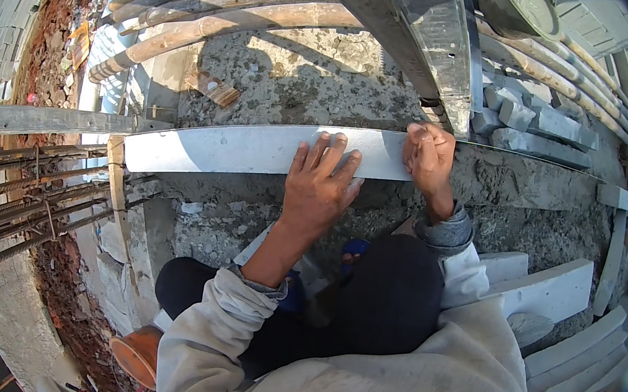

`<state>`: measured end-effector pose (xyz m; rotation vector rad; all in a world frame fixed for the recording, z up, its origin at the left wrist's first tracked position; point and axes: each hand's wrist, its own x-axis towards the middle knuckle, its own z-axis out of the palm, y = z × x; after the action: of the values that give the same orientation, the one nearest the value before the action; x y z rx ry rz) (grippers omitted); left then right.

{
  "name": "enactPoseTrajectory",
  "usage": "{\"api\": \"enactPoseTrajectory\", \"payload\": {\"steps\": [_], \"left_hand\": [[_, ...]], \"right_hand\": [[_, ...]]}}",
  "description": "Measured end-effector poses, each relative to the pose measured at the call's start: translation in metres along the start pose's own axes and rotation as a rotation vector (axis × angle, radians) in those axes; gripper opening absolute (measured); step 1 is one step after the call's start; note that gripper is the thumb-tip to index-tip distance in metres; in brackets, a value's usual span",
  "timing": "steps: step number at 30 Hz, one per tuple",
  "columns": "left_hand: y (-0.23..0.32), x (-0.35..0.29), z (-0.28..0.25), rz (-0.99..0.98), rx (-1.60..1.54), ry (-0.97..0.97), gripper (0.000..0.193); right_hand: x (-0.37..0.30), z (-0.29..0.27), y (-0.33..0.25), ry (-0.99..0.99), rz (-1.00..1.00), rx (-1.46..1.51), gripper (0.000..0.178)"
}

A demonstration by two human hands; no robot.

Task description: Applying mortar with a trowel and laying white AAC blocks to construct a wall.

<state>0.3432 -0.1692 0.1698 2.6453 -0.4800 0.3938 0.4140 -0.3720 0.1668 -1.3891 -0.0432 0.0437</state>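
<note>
A long white lightweight block (236, 147) lies across in front of me on a low course of grey mortar and masonry. My left hand (321, 185) rests flat on the block's top, fingers spread and pointing away from me. At the block's right end is my right hand (428, 160), closed in a fist at its edge, with nothing seen sticking out of it. Right of the fist, grey mortar (496, 181) covers the course. A thin dark line runs along the course's far edge toward a small white block (622, 199) at the right.
Bamboo poles (233, 28) lie beyond the course, and a metal beam (400, 40) slants down close to my right hand. Tied rebar (18, 187) juts in from the left. A mortar bucket (521, 8) stands at far right. White blocks (546, 289) are stacked near my right side.
</note>
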Motion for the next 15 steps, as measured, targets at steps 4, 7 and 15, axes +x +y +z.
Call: {"api": "enactPoseTrajectory", "payload": {"steps": [4,7,15], "left_hand": [[-0.003,-0.001,0.003,-0.003,0.001,0.011,0.043],[0.001,0.003,-0.001,0.001,0.017,-0.013,0.044],[0.001,-0.002,0.002,0.001,0.015,0.006,0.044]], "right_hand": [[-0.007,0.004,-0.004,-0.034,-0.082,0.054,0.039],[-0.003,0.0,-0.001,-0.03,-0.076,0.008,0.039],[-0.004,0.0,-0.001,-0.046,-0.037,-0.046,0.04]]}}
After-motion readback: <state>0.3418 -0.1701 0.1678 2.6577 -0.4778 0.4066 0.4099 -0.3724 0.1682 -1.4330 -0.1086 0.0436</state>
